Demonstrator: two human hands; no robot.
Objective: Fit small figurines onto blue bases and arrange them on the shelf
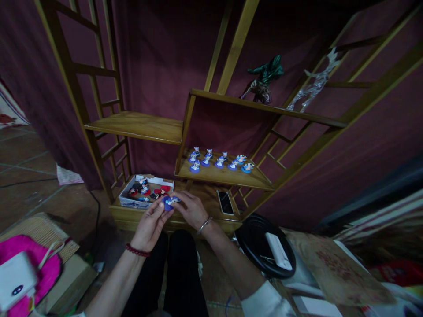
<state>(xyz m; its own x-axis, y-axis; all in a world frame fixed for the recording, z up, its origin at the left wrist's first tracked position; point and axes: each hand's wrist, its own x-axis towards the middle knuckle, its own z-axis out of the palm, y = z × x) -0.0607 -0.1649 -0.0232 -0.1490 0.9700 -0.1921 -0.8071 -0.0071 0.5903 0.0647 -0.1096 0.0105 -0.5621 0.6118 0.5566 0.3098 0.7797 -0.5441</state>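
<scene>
A small purple figurine [169, 202] is held between my two hands in front of the low shelf. My left hand [153, 220] grips it by its round base, and the fingers of my right hand [191, 209] close on its other end. Just behind my left hand stands an open cardboard box [135, 201] with several red, black and blue figurines [145, 189] lying in it. On the middle shelf [224, 177] several similar figurines [220, 162] stand in loose rows, most on purple bases.
A phone [225, 202] lies on the lower shelf to the right. Higher up stand a dark green statuette [266, 79] and a clear glass figure [315, 83]. A black round stool [264, 246] carrying a white box [278, 251] is right of my knees. A white device [16, 281] sits at lower left.
</scene>
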